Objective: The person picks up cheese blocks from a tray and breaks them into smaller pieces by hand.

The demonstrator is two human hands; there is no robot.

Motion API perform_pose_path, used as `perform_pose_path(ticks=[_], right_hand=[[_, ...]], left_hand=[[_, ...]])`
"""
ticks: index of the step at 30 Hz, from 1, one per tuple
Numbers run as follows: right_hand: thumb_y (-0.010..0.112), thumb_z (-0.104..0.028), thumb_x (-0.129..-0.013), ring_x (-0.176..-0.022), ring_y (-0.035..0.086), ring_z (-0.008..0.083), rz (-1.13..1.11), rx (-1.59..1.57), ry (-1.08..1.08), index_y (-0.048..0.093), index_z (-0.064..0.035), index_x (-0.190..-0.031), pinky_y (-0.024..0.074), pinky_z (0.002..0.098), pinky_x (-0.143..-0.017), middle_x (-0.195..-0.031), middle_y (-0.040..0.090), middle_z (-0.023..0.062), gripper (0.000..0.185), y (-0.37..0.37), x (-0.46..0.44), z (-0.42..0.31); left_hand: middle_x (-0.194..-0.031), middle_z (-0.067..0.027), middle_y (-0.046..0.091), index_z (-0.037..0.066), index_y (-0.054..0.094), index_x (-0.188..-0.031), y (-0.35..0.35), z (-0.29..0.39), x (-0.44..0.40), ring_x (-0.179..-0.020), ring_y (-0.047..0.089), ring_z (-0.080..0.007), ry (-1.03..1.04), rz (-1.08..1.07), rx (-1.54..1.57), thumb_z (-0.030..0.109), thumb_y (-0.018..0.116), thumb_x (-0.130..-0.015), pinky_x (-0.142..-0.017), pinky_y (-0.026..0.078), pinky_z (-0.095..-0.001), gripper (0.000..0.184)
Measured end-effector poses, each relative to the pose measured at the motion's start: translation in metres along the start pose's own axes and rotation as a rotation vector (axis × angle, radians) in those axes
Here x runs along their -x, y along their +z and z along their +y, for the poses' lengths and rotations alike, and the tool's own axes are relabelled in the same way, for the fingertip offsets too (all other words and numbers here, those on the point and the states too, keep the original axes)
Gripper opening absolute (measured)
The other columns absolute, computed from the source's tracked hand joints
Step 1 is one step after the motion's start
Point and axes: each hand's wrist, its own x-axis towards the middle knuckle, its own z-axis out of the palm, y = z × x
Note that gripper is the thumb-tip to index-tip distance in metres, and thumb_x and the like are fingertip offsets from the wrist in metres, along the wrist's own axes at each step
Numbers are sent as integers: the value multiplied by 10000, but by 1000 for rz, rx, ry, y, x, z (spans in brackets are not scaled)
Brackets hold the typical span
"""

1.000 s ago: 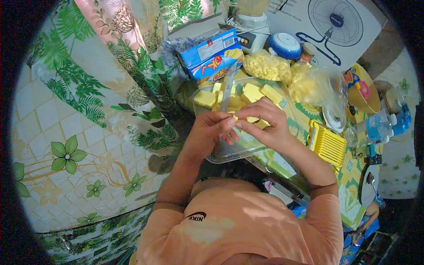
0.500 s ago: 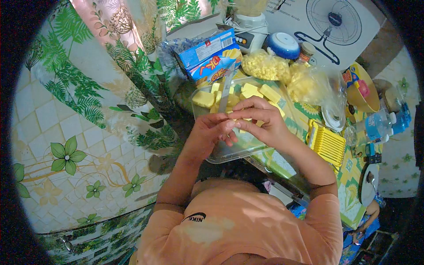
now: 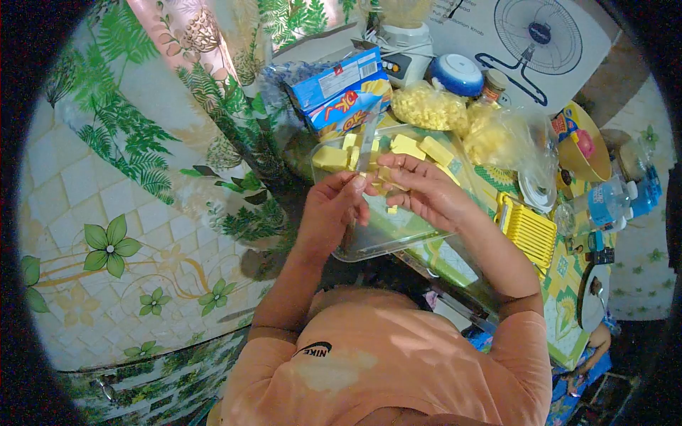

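Observation:
Both hands are above a clear plastic tray that holds several pale yellow blocks. My left hand pinches a small yellow piece between thumb and fingertips. Just to its right, my right hand has thumb and forefinger closed on a small yellowish bit, partly hidden by the fingers. A small yellow cube shows in the tray below the right fingers. The flat blade of a knife lies across the tray, pointing away from me.
Behind the tray stand a blue snack box, a blender, a blue bowl and bags of yellow pieces. To the right are a yellow slotted rack, a water bottle and a round lid. Another person's arm shows lower right.
My hands have moved slightly apart from touching fingertips, and a small yellow piece now shows in the left fingers. A small cube is now visible in the tray below the right hand.

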Motion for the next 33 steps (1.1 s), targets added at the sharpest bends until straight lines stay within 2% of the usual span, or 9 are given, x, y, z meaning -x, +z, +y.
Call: perform_pose_path(ticks=[3,5,9,17,24,30,33], right_hand=[[598,-126,-866,-862,561,69,-10,117,-38,534,-16,-1163,472,203,-696,-1069,581,25,323,2,1,1],[610,-111,-855,-854,562,64,-26,313,-145,556,-21,-1140,468,202,-704,-1048,597,23,304,0,0,4],[665,-48,-803,-820,587,80,15,483,-243,585,-16,-1090,485,230,-713,-983,622,28,299,4,2,4],[678,-21,-782,-801,595,85,18,360,-226,589,-18,-1061,491,228,-711,-956,630,35,293,7,4,4],[623,-40,-826,-801,610,106,-17,306,-210,576,-11,-1073,514,245,-697,-936,626,54,254,4,3,1],[628,-81,-836,-779,602,104,24,195,-92,566,-15,-1078,509,232,-663,-925,621,47,258,1,1,3],[654,-113,-826,-752,594,88,8,393,-185,577,-22,-1047,499,218,-624,-904,621,35,251,-1,0,9]], left_hand=[[-678,-25,587,7,615,-925,1,1,0,-511,517,-82,1,-21,-11,177,601,-867,-493,409,-205,180],[-730,-29,596,11,608,-944,1,1,0,-527,522,-82,21,-37,-27,159,632,-844,-496,408,-201,180],[-733,-40,602,19,578,-947,5,-3,-1,-562,557,-98,167,18,-184,98,645,-801,-504,474,-242,179],[-726,-39,604,8,574,-959,6,-1,1,-568,559,-102,185,4,-127,80,646,-794,-520,475,-244,194],[-739,-53,618,-21,572,-1085,2,-1,1,-556,552,-106,139,-10,-137,129,614,-828,-515,454,-242,301],[-777,-61,631,-16,569,-1095,2,-3,1,-588,567,-111,172,24,-131,97,637,-807,-548,469,-241,317],[-846,-71,636,-9,552,-1118,3,-7,1,-650,583,-109,226,19,-152,59,662,-789,-586,484,-244,353]])
